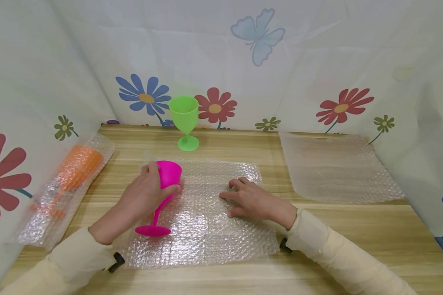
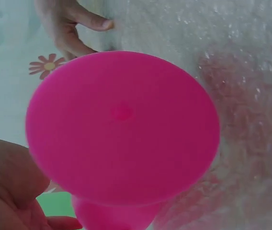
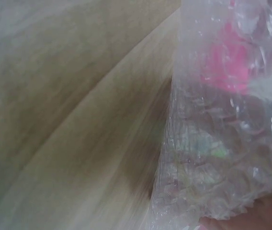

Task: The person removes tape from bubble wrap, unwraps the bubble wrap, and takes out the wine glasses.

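My left hand grips a pink plastic goblet by its bowl, the thumb across the near side. The goblet leans, with its foot toward me, over the left part of a bubble wrap sheet. In the left wrist view that round foot hides most of the cup. Over the right part of the same sheet, my right hand lies palm down with loosely bent fingers, touching the wrap. The right wrist view shows the sheet's edge and a bit of the hand at the lower right corner.
A green goblet stands upright at the back of the wooden table. On the left lies an orange goblet wrapped in bubble wrap. Another bubble wrap sheet lies flat at the back right. Flower-printed cloth encloses the table.
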